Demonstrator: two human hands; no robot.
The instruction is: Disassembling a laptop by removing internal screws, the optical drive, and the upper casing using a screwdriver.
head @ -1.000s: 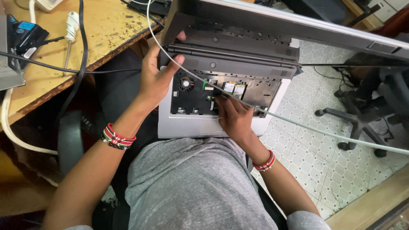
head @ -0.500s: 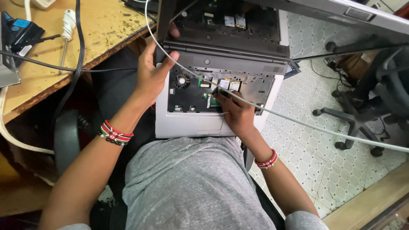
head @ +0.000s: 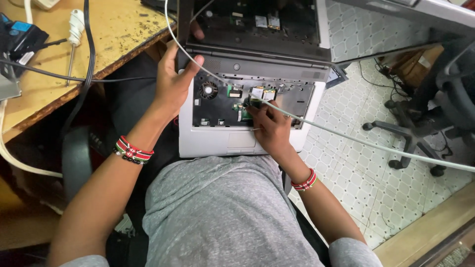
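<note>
Opened laptop (head: 247,123) under right hand (head: 271,129) fingers (head: 253,110), circuit board exposed

The laptop (head: 247,118) had a matt silver plastic shell, its opened bay exposing dark plastic, green circuit board and bare metal parts. The wooden desk (head: 114,34) at far left was yellowish, worn and speckled, with a rough edge. A smooth grey cable (head: 366,143) looked rubbery. The shirt (head: 222,217) was heathered grey cloth; the tiled floor (head: 356,183) looked smooth.
</note>
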